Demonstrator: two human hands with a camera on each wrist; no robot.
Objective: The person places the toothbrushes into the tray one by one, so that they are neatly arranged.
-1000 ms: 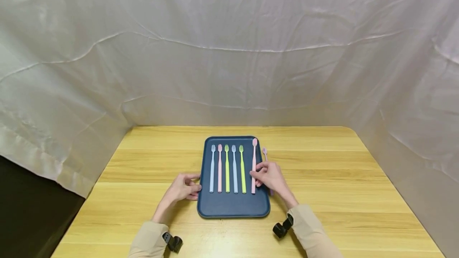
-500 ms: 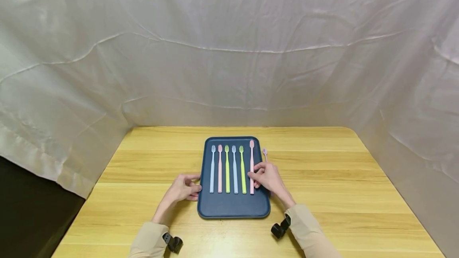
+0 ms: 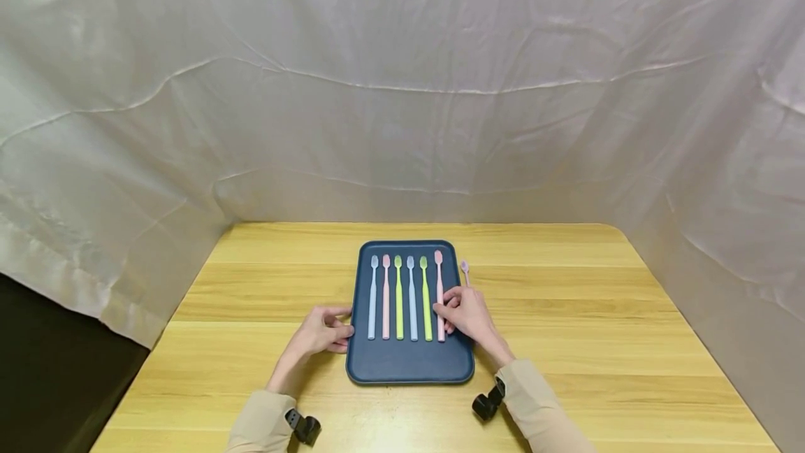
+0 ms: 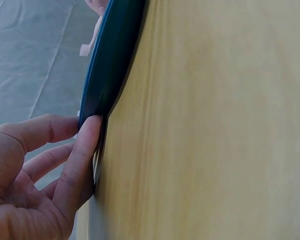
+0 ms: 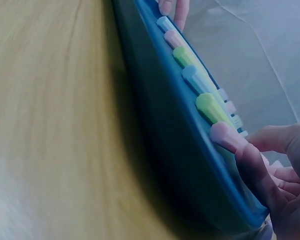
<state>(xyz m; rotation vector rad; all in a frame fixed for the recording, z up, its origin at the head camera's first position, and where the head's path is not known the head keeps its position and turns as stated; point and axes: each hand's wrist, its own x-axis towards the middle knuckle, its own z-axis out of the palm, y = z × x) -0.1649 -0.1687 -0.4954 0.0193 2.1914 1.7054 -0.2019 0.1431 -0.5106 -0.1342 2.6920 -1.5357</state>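
Observation:
My right hand (image 3: 468, 314) pinches the handle of a pink toothbrush (image 3: 439, 278) between thumb and forefinger, over the right side of a dark blue tray (image 3: 409, 368). To its left, several toothbrushes lie side by side on the tray, heads away from me: light blue (image 3: 372, 306), pink (image 3: 386, 306), yellow-green (image 3: 399, 306), light blue (image 3: 412, 306) and yellow-green (image 3: 427, 306). Extended fingers of my left hand (image 3: 319, 331) rest against the tray's left rim; in the left wrist view the thumb (image 4: 82, 160) touches its outer wall.
Just outside the tray's right edge lies a purple toothbrush (image 3: 465, 270), its handle mostly hidden behind my right hand. The tray stands on a wooden table (image 3: 597, 341). Grey-white curtains (image 3: 402, 89) enclose the table's back and sides.
My right hand has shifted slightly left with the pink toothbrush, bringing it closer to the row and a little nearer to me. The left hand and the tray stay put.

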